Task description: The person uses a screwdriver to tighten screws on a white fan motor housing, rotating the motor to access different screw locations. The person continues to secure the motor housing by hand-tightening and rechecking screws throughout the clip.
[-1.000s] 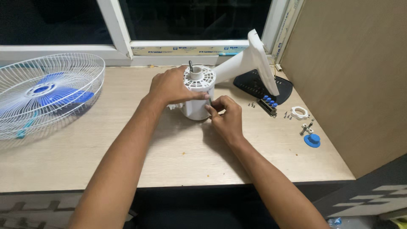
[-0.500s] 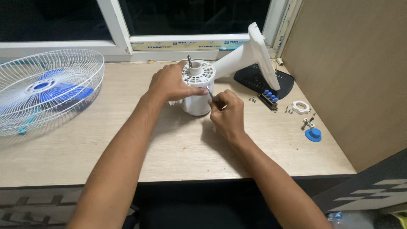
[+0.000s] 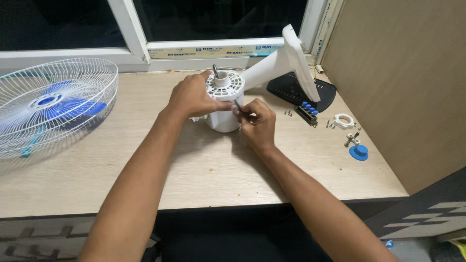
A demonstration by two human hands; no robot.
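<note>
We see white fan motor housing [image 3: 224, 104] upright at table [image 3: 145, 179] centre, far side. Left hand [image 3: 191, 96] clasps its left flank. Right hand [image 3: 257, 123] pinches thin metal tool [image 3: 237, 104] against housing's right edge. Wire guard with blue blades [image 3: 51, 104] lies far left; blue knob [image 3: 358, 152] near right.
</note>
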